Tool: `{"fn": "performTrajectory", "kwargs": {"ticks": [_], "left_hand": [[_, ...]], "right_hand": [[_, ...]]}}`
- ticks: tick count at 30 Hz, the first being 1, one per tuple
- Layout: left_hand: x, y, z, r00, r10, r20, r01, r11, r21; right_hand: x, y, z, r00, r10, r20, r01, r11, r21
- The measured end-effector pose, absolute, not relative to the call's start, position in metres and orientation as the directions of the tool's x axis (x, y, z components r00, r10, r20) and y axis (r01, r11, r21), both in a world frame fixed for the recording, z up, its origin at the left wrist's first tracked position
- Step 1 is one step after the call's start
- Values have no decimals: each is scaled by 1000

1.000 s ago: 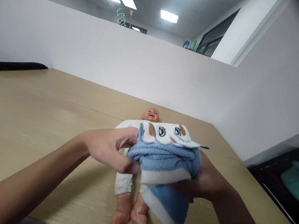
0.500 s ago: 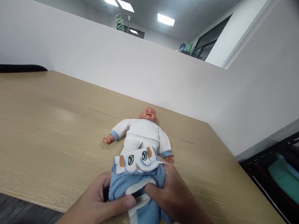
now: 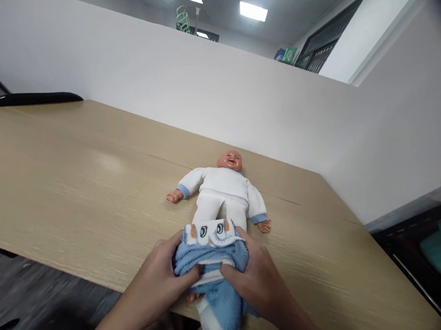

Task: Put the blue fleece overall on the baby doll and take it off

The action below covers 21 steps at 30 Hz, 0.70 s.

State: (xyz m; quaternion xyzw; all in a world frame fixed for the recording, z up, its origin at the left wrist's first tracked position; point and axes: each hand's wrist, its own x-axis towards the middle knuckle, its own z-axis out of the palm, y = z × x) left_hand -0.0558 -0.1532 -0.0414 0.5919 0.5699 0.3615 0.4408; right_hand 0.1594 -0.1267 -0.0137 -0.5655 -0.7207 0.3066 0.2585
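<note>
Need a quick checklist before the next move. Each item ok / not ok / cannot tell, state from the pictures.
1. Left hand gripping the cloth: ok, thumb on its near face.
2. Right hand gripping it: ok, thumb on the near face too.
3. Doll face up on the table: ok.
4. Doll's arms clear of the cloth: ok, spread out to both sides.
5. Doll's feet clear of the cloth: cannot tell, the cloth and hands hide most of the lower legs.
6. Cloth wholly within the table's outline in this view: not ok, its lower end reaches past the near edge.
</note>
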Motion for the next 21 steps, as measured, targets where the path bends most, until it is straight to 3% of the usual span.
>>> {"fn": "performTrajectory", "kwargs": {"ticks": [3, 11, 15, 21], "left_hand": [[-57, -147, -46, 79, 997, -14, 524, -30, 851], [-52, -123, -43, 139, 990, -16, 568, -66, 820], [-50, -105, -45, 129, 991, 36, 591, -106, 800], [-51, -96, -36, 176, 981, 78, 434, -149, 889]], "right_hand": [[161, -122, -22, -205, 979, 13, 673, 151, -724], [158, -109, -33, -124, 992, 19, 686, 100, -721], [157, -90, -38, -93, 990, 109, 669, 144, -729], [164, -67, -19, -193, 969, 157, 657, 246, -713]]}}
